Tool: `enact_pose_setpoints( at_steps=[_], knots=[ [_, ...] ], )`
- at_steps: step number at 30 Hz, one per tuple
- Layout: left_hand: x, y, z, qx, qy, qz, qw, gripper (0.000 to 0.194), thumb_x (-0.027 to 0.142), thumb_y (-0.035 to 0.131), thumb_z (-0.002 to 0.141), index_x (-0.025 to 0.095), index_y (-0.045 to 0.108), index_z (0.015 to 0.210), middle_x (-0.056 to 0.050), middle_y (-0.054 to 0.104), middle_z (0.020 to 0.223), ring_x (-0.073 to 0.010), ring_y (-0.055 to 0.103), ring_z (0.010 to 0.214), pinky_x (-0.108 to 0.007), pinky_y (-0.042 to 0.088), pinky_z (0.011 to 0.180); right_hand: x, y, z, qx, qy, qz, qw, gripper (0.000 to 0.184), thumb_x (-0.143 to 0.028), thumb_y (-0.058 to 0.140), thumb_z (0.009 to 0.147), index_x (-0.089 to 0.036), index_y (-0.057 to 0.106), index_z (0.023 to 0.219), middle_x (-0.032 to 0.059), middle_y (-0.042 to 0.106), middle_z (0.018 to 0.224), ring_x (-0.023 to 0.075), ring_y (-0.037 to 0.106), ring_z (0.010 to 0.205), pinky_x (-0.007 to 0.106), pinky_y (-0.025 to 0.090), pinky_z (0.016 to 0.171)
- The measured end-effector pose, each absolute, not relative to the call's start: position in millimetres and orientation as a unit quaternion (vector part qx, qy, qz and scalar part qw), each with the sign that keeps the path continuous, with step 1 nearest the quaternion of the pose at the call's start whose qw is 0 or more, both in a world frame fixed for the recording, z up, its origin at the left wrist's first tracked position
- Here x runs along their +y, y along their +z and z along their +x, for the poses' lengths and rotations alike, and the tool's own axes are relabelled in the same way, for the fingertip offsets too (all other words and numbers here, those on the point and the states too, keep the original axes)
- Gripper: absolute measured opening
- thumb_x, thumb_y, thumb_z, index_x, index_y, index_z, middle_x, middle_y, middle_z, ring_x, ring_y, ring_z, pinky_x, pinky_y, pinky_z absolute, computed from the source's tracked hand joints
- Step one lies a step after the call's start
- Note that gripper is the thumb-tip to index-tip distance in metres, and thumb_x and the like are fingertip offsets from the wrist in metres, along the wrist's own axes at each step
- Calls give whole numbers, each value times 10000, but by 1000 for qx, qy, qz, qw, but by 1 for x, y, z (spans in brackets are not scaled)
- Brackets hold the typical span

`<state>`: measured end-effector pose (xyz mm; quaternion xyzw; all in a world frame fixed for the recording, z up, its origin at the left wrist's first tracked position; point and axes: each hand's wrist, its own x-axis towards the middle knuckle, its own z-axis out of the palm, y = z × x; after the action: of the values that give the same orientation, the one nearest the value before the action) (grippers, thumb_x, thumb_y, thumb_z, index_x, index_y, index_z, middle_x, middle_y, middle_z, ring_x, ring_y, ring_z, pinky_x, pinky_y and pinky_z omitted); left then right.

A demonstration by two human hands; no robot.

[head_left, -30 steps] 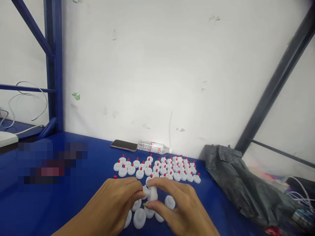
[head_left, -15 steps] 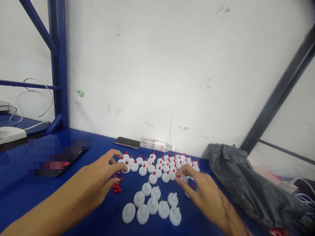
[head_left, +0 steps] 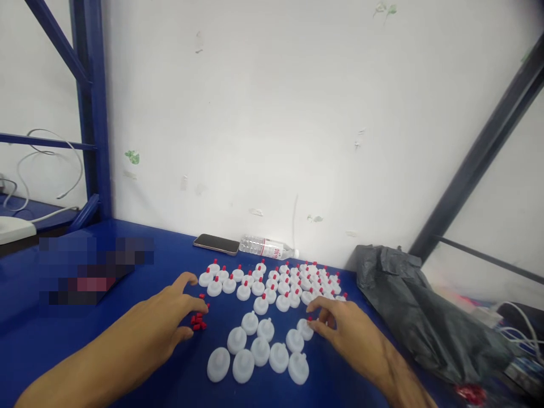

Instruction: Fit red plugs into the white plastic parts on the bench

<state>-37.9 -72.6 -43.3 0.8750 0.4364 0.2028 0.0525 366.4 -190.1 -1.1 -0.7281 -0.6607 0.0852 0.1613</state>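
My left hand [head_left: 176,309] is held with its fingers apart beside a small heap of red caps [head_left: 196,324], and nothing shows in its grasp. At the right, my right hand [head_left: 340,323] has its fingertips closed at the red top of a small round white bottle [head_left: 304,330]. Part of that contact is hidden by the fingers. Between the hands, several uncapped white bottles [head_left: 260,351] stand with bare nozzles. Farther back, many white bottles with red caps [head_left: 261,305] stand in a cluster.
A phone [head_left: 216,244] and a clear plastic bottle [head_left: 268,247] lie along the wall. A dark plastic bag [head_left: 408,300] spreads over the right side of the blue table [head_left: 170,238]. Blue rack posts [head_left: 91,113] rise at the left.
My right hand has shifted down from the capped cluster, leaving a capped bottle there, and is now at another. My left hand has drawn back slightly left from the capped bottles.
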Motion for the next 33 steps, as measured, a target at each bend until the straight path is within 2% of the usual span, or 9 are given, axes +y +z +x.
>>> enact_pose_setpoints(
  at_steps=[6, 9, 12, 17, 19, 22, 27, 29, 33],
  knots=[
    [-69, -44, -28, 446, 156, 881, 36, 374, 110, 684, 966, 339, 964, 1061, -30, 842, 1129, -249, 854, 869, -293, 573, 725, -191, -1, 362, -651, 42, -731, 198, 318, -407, 697, 1129, -296, 948, 1291, 3, 831, 748, 296, 801, 764, 419, 603, 814],
    [-68, -53, -23, 429, 192, 882, 24, 393, 23, 650, 918, 329, 892, 961, 31, 812, 1068, -208, 794, 833, -259, 487, 710, -193, 4, 353, -654, 44, -726, 207, 291, -373, 663, 1159, -279, 938, 1149, -22, 735, 661, 255, 730, 665, 373, 523, 728],
    [-66, -58, -19, 417, 190, 888, 36, 421, -38, 624, 919, 313, 856, 935, 52, 782, 1050, -192, 764, 829, -255, 416, 712, -196, 8, 347, -664, 90, -718, 189, 277, -364, 692, 1165, -272, 938, 1076, -17, 763, 686, 245, 745, 675, 363, 516, 727],
    [-64, -58, -12, 412, 192, 890, 29, 426, -55, 623, 962, 302, 851, 917, 42, 735, 1018, -203, 736, 829, -272, 393, 715, -198, 10, 340, -657, 176, -712, 175, 230, -271, 832, 1076, -228, 963, 1261, -22, 829, 711, 238, 785, 689, 359, 568, 798],
    [-65, -57, -10, 411, 193, 891, 17, 440, -42, 604, 967, 298, 880, 928, 30, 746, 1082, -186, 688, 800, -276, 374, 698, -198, 11, 337, -648, 188, -718, 173, 292, -217, 841, 1058, -214, 965, 1322, -35, 804, 675, 236, 796, 685, 358, 588, 832],
    [-65, -53, -10, 408, 218, 886, 19, 468, -13, 573, 995, 289, 922, 921, -19, 769, 1400, -176, 661, 831, -282, 391, 706, -198, 11, 335, -654, 169, -721, 156, 318, -226, 870, 1053, -248, 984, 1349, -11, 868, 785, 260, 862, 798, 367, 614, 891],
    [-61, -43, -14, 404, 200, 892, 33, 276, 148, 733, 1062, 291, 937, 944, -74, 730, 1730, -272, 736, 1082, -330, 520, 823, -195, 4, 340, -668, 166, -711, 141, 189, -274, 854, 1088, -297, 995, 1212, 30, 953, 1001, 281, 895, 956, 382, 641, 932],
    [-62, -37, -14, 414, 189, 889, 42, 224, 226, 722, 1106, 294, 916, 1018, -92, 817, 1594, -292, 762, 1106, -349, 533, 840, -193, 2, 342, -671, 180, -706, 141, 136, -259, 851, 1083, -298, 972, 1131, 29, 948, 992, 276, 889, 952, 373, 649, 922],
    [-70, -24, -8, 426, 214, 876, 78, 298, 290, 563, 1197, 289, 842, 1093, -26, 865, 1006, -279, 779, 914, -381, 499, 836, -194, 5, 342, -690, 140, -685, 190, 77, -311, 853, 1095, -311, 890, 1027, 32, 950, 1051, 291, 897, 1007, 399, 683, 991]
  ],
)
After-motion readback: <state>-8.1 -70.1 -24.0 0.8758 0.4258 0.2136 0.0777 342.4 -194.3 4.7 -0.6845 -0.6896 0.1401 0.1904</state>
